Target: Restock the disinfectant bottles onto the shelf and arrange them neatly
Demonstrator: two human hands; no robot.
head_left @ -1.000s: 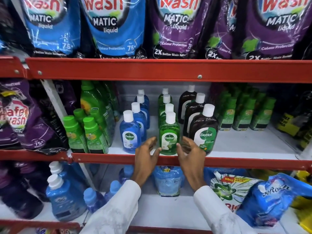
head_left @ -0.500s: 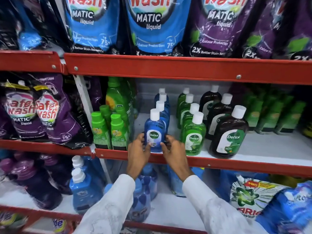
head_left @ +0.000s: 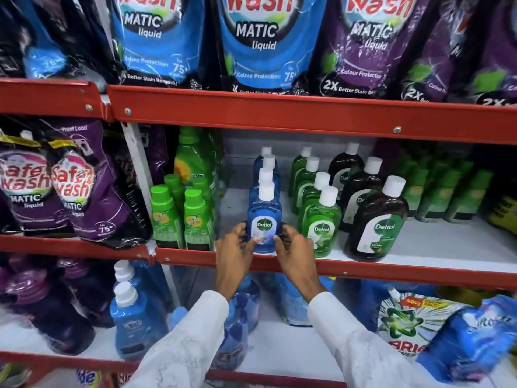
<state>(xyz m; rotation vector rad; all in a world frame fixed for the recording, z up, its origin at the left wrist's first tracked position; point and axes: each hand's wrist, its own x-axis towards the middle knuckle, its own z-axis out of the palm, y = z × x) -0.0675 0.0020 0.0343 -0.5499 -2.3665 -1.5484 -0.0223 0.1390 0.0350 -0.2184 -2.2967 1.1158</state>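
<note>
- "Dettol" on the blue bottle (head_left: 264, 219), green bottle (head_left: 321, 222) and brown bottle (head_left: 379, 222)
- "MATIC liquid", "Colour Protection" on the blue pouch (head_left: 260, 43)
- "Safe Wash" (purple pouch (head_left: 81, 189))

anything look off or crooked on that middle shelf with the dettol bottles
Nothing stands out. The blue Dettol bottle at the front stands upright between the left hand and right hand, label facing out. The green Dettol bottle and brown Dettol bottle rows are upright; no spills or damage visible.
</note>
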